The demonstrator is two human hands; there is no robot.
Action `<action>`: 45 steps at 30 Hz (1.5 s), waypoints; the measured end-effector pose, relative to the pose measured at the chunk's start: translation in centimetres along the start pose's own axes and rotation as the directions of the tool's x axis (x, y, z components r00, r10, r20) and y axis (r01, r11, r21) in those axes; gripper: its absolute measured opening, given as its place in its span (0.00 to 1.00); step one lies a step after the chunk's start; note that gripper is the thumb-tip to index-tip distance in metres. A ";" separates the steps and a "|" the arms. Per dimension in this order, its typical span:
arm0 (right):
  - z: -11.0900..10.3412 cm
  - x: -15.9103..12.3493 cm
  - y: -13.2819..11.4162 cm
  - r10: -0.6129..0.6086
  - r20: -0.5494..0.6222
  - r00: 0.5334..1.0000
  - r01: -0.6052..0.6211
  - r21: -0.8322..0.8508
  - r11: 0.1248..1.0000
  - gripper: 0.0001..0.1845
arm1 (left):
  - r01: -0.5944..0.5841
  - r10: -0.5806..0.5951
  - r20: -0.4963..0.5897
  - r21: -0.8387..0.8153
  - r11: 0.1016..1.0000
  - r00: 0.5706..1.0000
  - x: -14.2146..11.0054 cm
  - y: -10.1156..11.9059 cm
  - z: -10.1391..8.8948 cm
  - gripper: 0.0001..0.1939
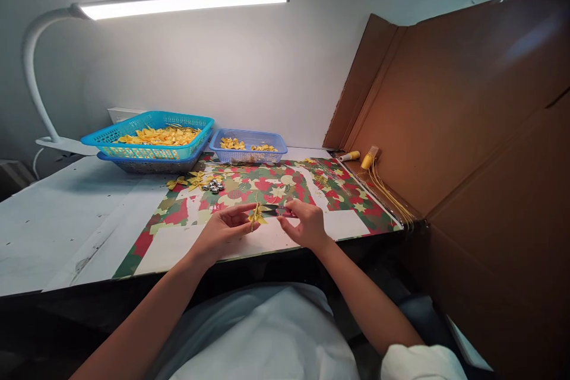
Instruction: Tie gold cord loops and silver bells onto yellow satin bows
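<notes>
Clock directions taken from between the hands; entries by descending size.
Wall [307,71], pale grey: at twelve o'clock, behind everything.
Cardboard sheet [467,113], brown, creased: upright at two o'clock.
Table [66,219], white, scuffed: spread towards nine o'clock.
Patterned covering [342,199], red, green and cream with white patches: flat on the table, beneath the hands.
Lamp [184,3], white, lit: overhead at eleven o'clock, on a curved neck.
Turquoise basket [146,151], heaped with yellow pieces: at ten o'clock, stacked on a darker blue basket [155,166].
Periwinkle basket [249,157], with two yellow heaps inside: at twelve o'clock.
Left hand [227,227]: pinched, thumb to fingers, on the yellow bow [257,216].
Right hand [308,224]: closed on the handle of the dark-bladed tool [269,209].
Gold cords [392,195]: bundled at three o'clock.
Silver beads [212,186]: clustered at ten o'clock.
Dark-bladed tool: long axis three to nine, tip towards nine, beside the bow; contact impossible to tell.
Yellow bow: held between the hands, above the covering; long axis steep, roughly one to seven, with a pointed tail towards four.
</notes>
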State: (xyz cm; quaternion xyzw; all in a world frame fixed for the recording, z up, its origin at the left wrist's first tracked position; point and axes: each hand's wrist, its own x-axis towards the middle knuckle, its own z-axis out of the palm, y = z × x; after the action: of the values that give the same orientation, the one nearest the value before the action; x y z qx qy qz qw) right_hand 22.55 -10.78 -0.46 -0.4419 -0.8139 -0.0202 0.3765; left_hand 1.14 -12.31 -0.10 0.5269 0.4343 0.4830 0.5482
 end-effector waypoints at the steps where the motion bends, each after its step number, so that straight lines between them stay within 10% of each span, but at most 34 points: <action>1: -0.1 0.2 0.4 0.073 0.000 0.997 -0.073 0.003 0.997 0.16 | 0.010 -0.010 -0.007 -0.008 1.000 1.000 0.0 -0.1 -0.1 0.33; 7: -0.9 0.9 3.7 0.503 0.063 0.862 -0.472 -0.258 0.843 0.11 | -0.016 0.012 0.030 0.142 0.990 0.999 1.9 1.2 -1.2 0.27; 13: -0.8 0.8 4.4 0.529 0.050 0.847 -0.500 -0.260 0.826 0.12 | -0.275 0.284 0.054 0.471 0.838 0.957 12.1 7.1 -1.1 0.21; 18: -0.7 0.7 4.6 0.521 -0.023 0.853 -0.505 -0.285 0.815 0.13 | -0.219 0.362 -0.047 0.721 0.658 0.931 18.8 10.1 -2.5 0.22; 22: -0.7 0.4 5.1 0.539 -0.059 0.840 -0.524 -0.344 0.779 0.13 | -0.306 0.459 0.077 0.839 0.449 0.885 17.0 8.6 -6.4 0.22; 26: -0.5 0.3 5.1 0.627 -0.102 0.772 -0.614 -0.375 0.695 0.12 | -0.388 0.286 0.318 0.891 0.235 0.904 14.0 6.6 -11.5 0.11; 34: -0.7 0.3 4.7 0.582 -0.229 0.780 -0.624 -0.361 0.693 0.14 | -0.269 0.026 0.270 0.962 -0.040 0.963 11.8 6.0 -15.6 0.16; 45: -0.3 0.8 4.7 0.373 -0.266 0.889 -0.438 -0.248 0.864 0.08 | -0.294 0.119 0.280 0.949 0.118 0.953 11.1 4.5 -16.3 0.08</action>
State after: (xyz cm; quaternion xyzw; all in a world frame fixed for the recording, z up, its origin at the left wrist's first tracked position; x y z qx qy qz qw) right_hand 25.96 -7.47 -1.17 -0.6513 -0.6452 -0.1103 0.3839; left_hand -13.50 1.17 3.70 0.8410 0.5272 0.1183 0.0280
